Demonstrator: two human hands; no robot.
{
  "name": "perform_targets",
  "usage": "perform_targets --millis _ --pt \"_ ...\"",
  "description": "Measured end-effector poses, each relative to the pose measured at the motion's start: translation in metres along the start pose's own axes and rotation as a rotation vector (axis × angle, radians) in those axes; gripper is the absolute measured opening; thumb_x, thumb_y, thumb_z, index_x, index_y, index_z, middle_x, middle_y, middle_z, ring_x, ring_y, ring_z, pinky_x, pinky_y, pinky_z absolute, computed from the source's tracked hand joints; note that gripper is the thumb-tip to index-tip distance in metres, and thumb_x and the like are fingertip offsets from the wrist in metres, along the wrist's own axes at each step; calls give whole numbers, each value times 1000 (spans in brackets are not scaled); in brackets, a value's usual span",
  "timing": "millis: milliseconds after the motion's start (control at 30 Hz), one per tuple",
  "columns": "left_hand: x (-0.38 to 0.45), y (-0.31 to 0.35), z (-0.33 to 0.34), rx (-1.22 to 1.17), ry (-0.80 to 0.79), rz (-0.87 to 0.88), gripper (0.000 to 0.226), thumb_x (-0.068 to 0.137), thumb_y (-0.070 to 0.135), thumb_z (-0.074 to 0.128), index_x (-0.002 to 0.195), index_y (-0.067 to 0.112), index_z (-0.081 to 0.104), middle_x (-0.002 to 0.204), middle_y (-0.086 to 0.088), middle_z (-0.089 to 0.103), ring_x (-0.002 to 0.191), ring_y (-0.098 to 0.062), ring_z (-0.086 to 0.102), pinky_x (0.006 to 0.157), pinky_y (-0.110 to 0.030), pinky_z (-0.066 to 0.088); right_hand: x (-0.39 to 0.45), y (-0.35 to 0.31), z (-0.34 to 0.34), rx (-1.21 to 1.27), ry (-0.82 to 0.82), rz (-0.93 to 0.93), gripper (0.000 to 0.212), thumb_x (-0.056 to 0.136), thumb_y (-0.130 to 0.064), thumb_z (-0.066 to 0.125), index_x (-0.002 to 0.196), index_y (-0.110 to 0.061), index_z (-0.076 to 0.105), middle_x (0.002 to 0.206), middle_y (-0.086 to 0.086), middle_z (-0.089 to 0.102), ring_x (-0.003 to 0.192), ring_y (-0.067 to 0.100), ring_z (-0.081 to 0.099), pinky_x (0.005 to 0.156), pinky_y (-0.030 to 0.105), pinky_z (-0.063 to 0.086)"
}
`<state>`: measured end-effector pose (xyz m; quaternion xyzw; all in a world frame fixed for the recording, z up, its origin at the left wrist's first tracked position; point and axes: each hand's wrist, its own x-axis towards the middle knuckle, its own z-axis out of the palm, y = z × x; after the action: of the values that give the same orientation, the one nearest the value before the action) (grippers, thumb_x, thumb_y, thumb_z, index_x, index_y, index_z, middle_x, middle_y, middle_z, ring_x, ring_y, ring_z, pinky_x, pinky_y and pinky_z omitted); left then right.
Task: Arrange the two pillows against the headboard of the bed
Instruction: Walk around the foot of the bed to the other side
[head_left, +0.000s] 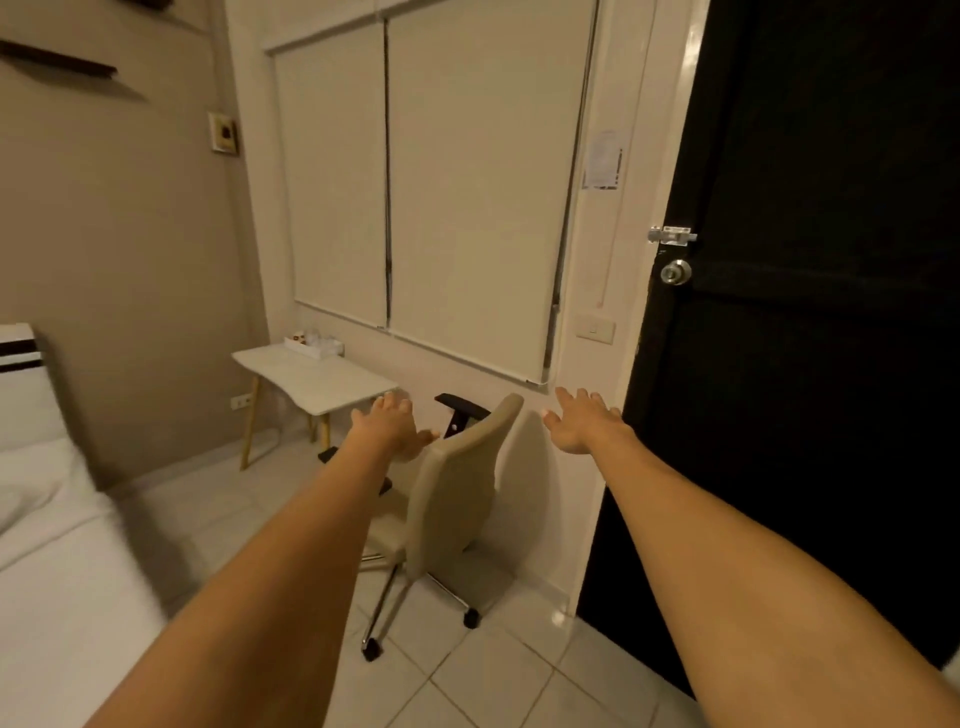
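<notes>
Bare fingers spread and holding nothing, the left hand (387, 426) and right hand (584, 423) stretch forward at mid-frame, palms down, above a beige office chair (457, 493) on the tiled floor. White bed (57, 582) and its headboard (21, 384) sit at the left edge; one white pillow (26, 483) shows there, lying near the headboard. A black door (831, 312) fills the right.
</notes>
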<state>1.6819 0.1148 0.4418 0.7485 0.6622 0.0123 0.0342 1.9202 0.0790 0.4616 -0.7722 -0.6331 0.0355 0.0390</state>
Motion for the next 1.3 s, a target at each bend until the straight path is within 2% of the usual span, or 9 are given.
perform_targets --millis 200,400,500,800,1300 --pt "65 -42 2 -28 -35 -140 81 95 60 31 155 10 11 163 -12 4 151 -29 6 118 -54 10 97 -53 13 16 0 -160 63 101 -50 25 155 -18 14 162 13 16 149 33 14 118 51 19" --pt "149 -107 4 -46 -15 -253 82 93 62 32 154 11 13 163 -12 5 151 -30 5 119 -56 10 199 -127 31 -13 -12 -295 64 102 -49 23 157 -19 9 164 11 9 151 31 8 120 51 13" --pt "180 -143 0 -65 -8 -322 82 93 62 35 155 12 12 163 -12 6 151 -30 5 119 -58 10 239 -166 40 -5 -70 -350 65 102 -49 20 157 -18 6 165 11 3 151 31 3 120 50 9" --pt "242 -229 -9 -20 31 -468 80 97 57 30 155 9 4 163 -13 -9 151 -28 -7 121 -55 4 339 -275 58 -18 -119 -497 65 101 -51 22 157 -21 6 164 11 7 150 32 8 119 52 13" --pt "346 -426 1 -46 41 -851 81 94 62 31 155 12 11 164 -12 -3 151 -31 -3 119 -56 7 506 -528 90 -16 -148 -825 65 101 -52 22 157 -21 8 165 10 1 152 31 3 120 51 9"
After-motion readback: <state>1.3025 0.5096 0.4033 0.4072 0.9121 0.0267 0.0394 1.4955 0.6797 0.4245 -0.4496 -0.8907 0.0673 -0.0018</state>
